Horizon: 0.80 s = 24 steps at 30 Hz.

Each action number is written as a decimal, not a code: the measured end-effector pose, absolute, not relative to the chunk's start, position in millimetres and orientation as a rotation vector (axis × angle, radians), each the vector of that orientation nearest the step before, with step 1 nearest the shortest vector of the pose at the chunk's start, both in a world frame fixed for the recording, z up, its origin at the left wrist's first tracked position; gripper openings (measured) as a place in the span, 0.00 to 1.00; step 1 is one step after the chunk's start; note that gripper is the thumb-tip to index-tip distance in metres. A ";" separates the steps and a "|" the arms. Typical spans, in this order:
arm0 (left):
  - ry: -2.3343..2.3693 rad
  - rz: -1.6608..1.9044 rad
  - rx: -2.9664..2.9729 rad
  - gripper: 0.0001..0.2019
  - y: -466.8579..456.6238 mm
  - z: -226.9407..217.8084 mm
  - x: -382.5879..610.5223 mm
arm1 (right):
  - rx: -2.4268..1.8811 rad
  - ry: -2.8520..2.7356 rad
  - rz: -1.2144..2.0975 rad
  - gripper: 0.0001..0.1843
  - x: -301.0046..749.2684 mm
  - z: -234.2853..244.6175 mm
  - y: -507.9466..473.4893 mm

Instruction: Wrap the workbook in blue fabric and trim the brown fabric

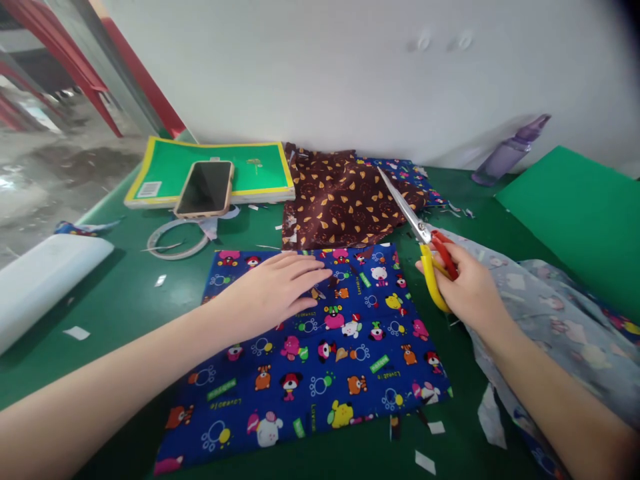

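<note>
Blue fabric [350, 373] printed with cartoon animals lies flat on the green table. My left hand [285, 283] rests palm down on its upper part, fingers stretched out to the right. To the right of the cloth, my right hand [463, 283] is wrapped round the scissors [407, 210], which have one yellow and one red handle. Their blades look closed and point up and left, over the edge of a brown patterned cloth [335, 200]. Beneath my right forearm, another cloth [550, 333] shows its pale underside.
A phone [207, 187] lies on green books [260, 173] at the back left, near a clear ring [175, 250]. A white roll [55, 277] is at the left. A purple bottle [505, 157] leans by the wall beside a green board [580, 213]. Fabric scraps [77, 332] are scattered about.
</note>
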<state>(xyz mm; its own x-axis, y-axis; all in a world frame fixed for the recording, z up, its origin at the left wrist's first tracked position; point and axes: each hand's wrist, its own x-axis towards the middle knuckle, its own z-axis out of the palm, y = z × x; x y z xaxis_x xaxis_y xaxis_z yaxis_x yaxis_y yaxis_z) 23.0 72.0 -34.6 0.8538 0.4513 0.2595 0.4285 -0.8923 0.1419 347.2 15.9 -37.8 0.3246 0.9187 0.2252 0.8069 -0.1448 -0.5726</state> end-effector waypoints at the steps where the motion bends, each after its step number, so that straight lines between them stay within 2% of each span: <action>1: 0.680 0.439 2.945 0.20 71.0 -36.8 24.2 | -1.979 -1.511 0.234 0.27 347.3 -37.9 15.8; 4: 0.652 0.422 2.936 0.20 69.8 -41.7 25.7 | -1.972 -1.523 0.215 0.28 346.9 -37.4 15.4; 9: 0.536 0.282 2.947 0.28 72.1 -42.2 24.0 | -1.961 -1.569 0.213 0.26 346.3 -36.8 15.0; 17: 0.420 0.446 2.925 0.16 71.0 -36.6 25.0 | -1.970 -1.611 0.210 0.21 346.8 -37.0 14.3; 24: 0.647 0.494 2.931 0.14 74.0 -28.5 17.4 | -1.977 -1.627 0.176 0.21 346.4 -35.7 15.2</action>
<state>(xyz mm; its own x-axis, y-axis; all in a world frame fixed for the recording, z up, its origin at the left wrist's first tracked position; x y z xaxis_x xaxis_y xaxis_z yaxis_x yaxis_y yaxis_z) 17.4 74.0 -28.5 0.8571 0.4252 0.2908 0.3928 -0.9047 0.1650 346.4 15.2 -35.7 0.2523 0.9355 0.2472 0.8608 -0.1004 -0.4990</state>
